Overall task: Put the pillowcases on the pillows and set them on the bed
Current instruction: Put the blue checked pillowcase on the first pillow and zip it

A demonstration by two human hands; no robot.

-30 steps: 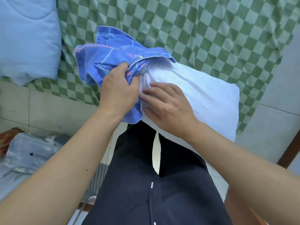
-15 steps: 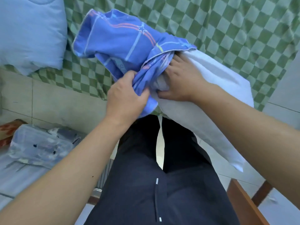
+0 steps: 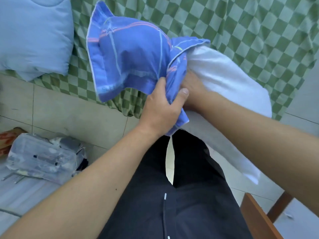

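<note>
A person's left hand gripped the bunched open edge of a blue patterned cotton pillowcase, partly drawn over one end of a plump white pillow above the green checkered bed sheet. The right hand reached into the opening; its fingers were hidden.

A bed in green checked sheet carries a pale blue pillow at its edge.

It was a bedroom: a bed under a green checked sheet, a blue quilt, tiled floor.
</note>
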